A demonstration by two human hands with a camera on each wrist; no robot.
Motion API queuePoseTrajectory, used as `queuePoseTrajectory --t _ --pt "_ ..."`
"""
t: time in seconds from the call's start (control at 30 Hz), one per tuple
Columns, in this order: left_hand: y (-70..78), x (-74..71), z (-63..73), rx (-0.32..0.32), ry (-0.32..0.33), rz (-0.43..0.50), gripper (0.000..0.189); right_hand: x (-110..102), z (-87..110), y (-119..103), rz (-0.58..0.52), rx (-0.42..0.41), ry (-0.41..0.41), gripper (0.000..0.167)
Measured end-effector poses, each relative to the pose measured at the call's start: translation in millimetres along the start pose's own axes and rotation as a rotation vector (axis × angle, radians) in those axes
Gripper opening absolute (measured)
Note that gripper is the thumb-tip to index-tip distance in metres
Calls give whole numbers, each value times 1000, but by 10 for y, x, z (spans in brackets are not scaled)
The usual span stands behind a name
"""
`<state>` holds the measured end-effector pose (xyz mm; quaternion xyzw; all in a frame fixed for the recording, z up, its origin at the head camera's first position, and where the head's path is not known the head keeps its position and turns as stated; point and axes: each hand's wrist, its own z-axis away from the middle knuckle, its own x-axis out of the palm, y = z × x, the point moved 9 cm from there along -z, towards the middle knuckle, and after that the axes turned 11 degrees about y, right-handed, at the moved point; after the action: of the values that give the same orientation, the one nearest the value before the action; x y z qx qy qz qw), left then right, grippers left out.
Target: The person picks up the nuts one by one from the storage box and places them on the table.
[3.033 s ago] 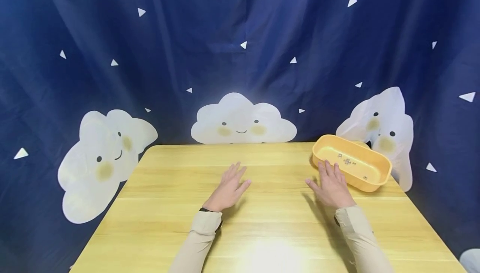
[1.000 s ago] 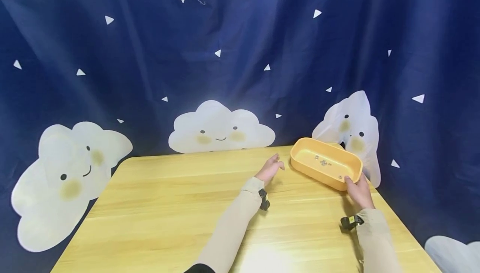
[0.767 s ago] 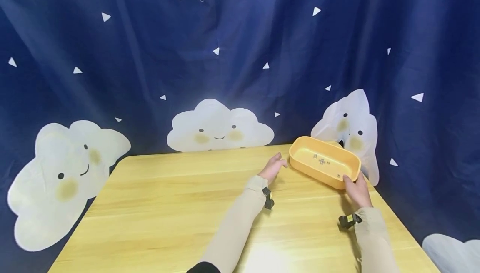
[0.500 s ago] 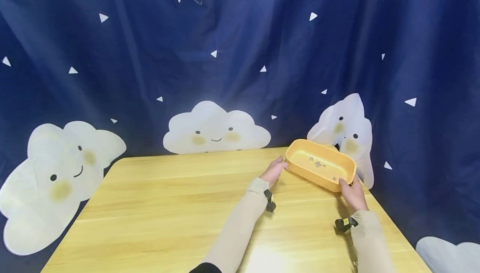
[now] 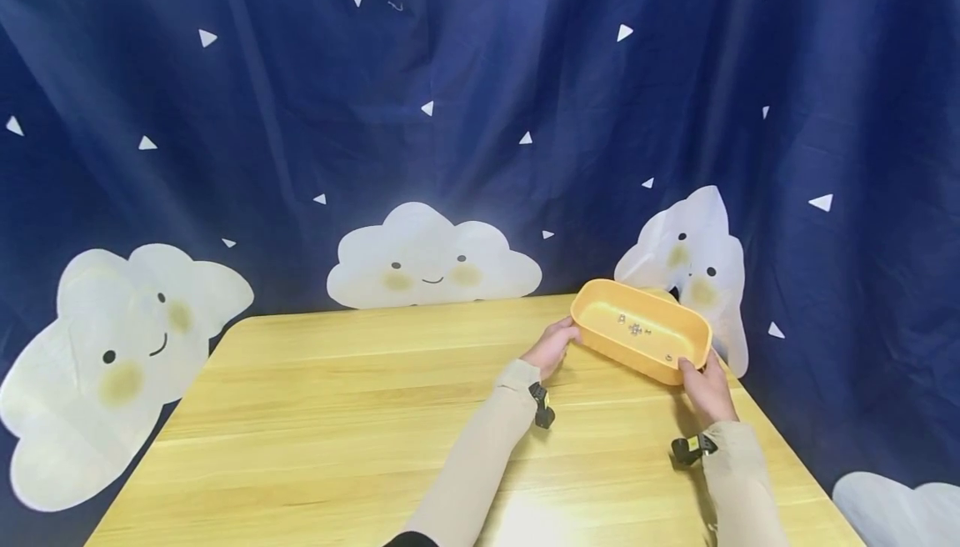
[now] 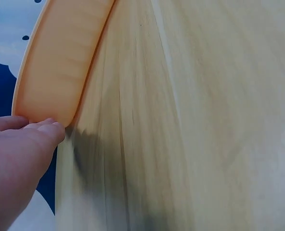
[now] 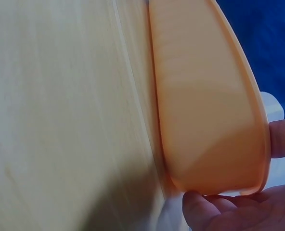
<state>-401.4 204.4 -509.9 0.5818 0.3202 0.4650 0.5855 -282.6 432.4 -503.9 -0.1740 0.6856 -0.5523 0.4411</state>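
Note:
A yellow oblong plastic bin (image 5: 626,353) stands at the back right of the table, with several small silvery pieces (image 5: 636,329) on its floor. At its left end my left hand (image 5: 551,347) holds the wall; the left wrist view shows the fingertips against the end of the bin (image 6: 60,62). My right hand (image 5: 708,388) grips the right end, thumb at the near corner of the rim. In the right wrist view, one finger of the right hand (image 7: 248,211) lies along the rim side and the others reach beneath the end of the bin (image 7: 205,96).
The light wooden table (image 5: 337,414) stretches left and forward of the bin. Close behind it hangs a dark blue curtain (image 5: 480,113) with clouds and triangles. Black wrist cameras sit on both sleeves, the right one (image 5: 692,449) low over the table.
Both hands have left their spread pose over the table. The right one took hold of the bin's right end first, then the left reached the left end. The head view has swung right.

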Motion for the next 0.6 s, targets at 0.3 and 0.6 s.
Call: queuePoseTrajectory --t 0.3,0.6 --pt "-11 -98 107 -8 15 -40 80 42 69 -45 52 -5 -46 70" --pt "36 -192 231 11 36 -35 77 110 121 -81 71 -13 -65 69"
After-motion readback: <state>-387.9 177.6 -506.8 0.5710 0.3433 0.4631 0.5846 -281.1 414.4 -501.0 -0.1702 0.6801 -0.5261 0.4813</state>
